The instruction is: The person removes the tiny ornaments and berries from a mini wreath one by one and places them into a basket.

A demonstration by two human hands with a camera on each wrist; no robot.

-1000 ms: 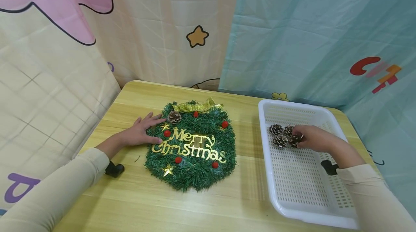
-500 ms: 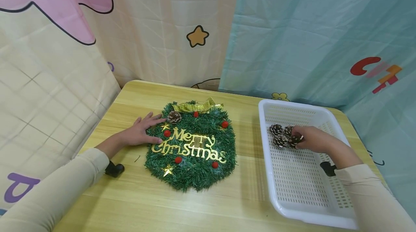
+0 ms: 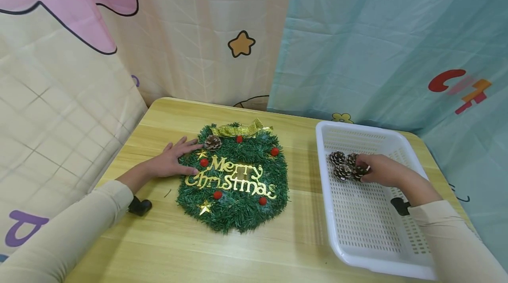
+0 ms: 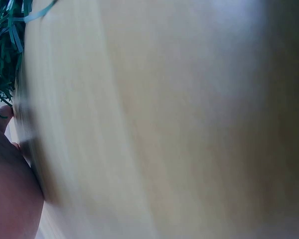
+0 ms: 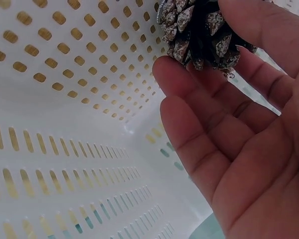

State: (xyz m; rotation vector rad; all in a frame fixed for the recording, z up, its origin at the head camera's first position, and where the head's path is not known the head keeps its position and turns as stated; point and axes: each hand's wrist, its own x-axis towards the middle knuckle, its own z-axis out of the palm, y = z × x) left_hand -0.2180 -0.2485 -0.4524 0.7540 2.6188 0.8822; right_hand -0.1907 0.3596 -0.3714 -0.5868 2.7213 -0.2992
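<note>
A green Christmas wreath with gold "Merry Christmas" lettering lies flat on the table. My left hand rests at its left side, fingers spread, fingertips near the pine cone on the wreath and thumb touching the lettering. Inside a white basket to the right, my right hand pinches a pine cone between thumb and fingers. Several other frosted pine cones sit close beside it on the basket floor. The wrist view of my left hand shows mostly blurred tabletop.
Wood-grain table under everything. Red balls, gold stars and a gold ribbon bow decorate the wreath. The basket's raised walls surround my right hand. Printed curtains hang behind the table.
My right hand has shifted very slightly left at the pine cone inside the basket. The left hand and the wreath have stayed in place.
</note>
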